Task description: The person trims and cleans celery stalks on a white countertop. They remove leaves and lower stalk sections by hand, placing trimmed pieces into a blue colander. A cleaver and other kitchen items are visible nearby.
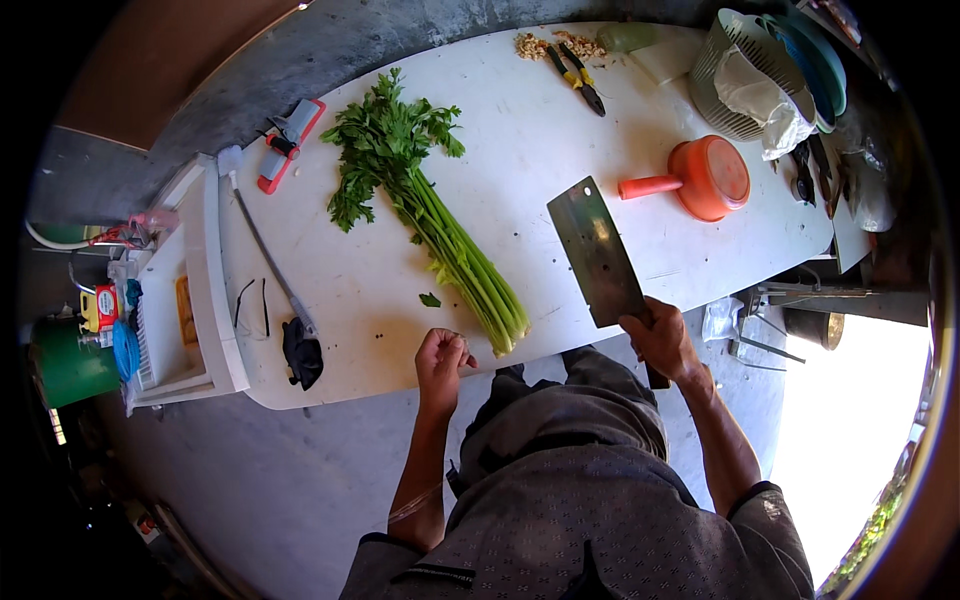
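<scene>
A bunch of celery (455, 255) lies across the white table, its leafy tops at the far left and its cut pale base close to the front edge. My left hand (443, 360) is curled closed by the front edge, just left of the celery base and apart from it; nothing shows in its fingers. In my right hand (663, 340) is a cleaver (598, 250), gripped by the handle, its broad dark blade pointing away from me above the table. One loose celery leaf (430, 299) lies left of the stalks.
An orange dipper (708, 178) rests right of the cleaver. Pliers (580, 82) lie at the back beside crumbled shells (578, 46). A green-grey basket (730, 75) stands at the back right. Glasses (252, 305), a long-handled tool (270, 245) and a white drawer (195, 290) are at the left.
</scene>
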{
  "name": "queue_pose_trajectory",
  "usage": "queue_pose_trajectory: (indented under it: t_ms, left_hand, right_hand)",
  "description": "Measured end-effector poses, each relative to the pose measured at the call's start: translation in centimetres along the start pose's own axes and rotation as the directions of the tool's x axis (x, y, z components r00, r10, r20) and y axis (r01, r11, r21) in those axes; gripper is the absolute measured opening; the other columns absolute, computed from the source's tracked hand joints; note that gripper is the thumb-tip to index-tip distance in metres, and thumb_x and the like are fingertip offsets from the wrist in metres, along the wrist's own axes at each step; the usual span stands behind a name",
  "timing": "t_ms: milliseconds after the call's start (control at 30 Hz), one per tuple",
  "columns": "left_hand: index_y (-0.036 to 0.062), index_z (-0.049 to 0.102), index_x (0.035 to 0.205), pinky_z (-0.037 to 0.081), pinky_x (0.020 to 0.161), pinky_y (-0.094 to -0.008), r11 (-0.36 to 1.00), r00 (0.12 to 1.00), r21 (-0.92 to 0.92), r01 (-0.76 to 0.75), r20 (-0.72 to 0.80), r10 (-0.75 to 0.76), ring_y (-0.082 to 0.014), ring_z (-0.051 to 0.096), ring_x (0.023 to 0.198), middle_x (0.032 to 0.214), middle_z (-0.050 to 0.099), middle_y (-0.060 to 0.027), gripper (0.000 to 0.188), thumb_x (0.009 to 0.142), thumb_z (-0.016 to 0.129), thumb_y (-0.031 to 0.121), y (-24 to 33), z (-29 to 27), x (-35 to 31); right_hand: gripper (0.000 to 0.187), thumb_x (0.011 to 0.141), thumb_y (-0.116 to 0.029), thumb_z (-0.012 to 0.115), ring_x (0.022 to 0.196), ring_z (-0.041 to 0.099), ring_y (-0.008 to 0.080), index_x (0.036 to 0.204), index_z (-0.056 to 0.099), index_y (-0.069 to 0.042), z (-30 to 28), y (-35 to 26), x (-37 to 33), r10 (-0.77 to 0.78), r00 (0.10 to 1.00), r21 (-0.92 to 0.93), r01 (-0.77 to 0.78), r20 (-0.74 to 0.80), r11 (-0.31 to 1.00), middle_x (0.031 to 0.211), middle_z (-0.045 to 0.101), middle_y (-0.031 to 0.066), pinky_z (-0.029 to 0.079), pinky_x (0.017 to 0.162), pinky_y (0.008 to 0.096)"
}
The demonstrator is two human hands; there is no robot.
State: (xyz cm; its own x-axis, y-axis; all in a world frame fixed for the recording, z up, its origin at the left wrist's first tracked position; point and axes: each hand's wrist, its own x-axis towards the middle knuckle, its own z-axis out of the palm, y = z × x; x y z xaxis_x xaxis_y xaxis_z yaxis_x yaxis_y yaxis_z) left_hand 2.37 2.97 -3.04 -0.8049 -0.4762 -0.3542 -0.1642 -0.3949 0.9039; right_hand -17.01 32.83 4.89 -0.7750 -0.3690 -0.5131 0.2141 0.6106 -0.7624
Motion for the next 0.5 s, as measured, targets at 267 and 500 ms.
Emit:
queue_pose_trajectory:
  t_ms: [267,500]
  left_hand:
    - [0.0054,0.050,0.092,0.051,0.066,-0.0343,0.971,0.990,-0.195,-0.139,0.004,0.143,-0.0100,0.046,0.069,0.082,0.052,-0.0023,0.012,0.102,0.057,0.006,5.9,1.5,-2.0]
    - [0.0078,0.051,0.088,0.049,0.061,-0.0333,0.969,0.987,-0.201,-0.140,-0.108,0.120,-0.0115,0.045,0.064,0.079,0.052,-0.0024,0.022,0.103,0.065,0.015,8.2,0.5,-6.3]
  right_hand:
    - [0.020,0.097,-0.012,0.067,0.049,0.056,0.0116,0.087,0.061,0.004,-0.9,2.9,8.7,-0.071,0.997,0.209,0.068,0.008,0.976,0.063,0.058,0.0039,0.049,0.047,0.0295]
    - [0.019,0.096,-0.012,0.067,0.055,0.062,0.0141,0.094,0.063,0.006,-1.9,4.6,11.2,-0.097,0.992,0.221,0.077,0.085,0.972,0.071,0.063,0.0065,0.054,0.051,0.0298]
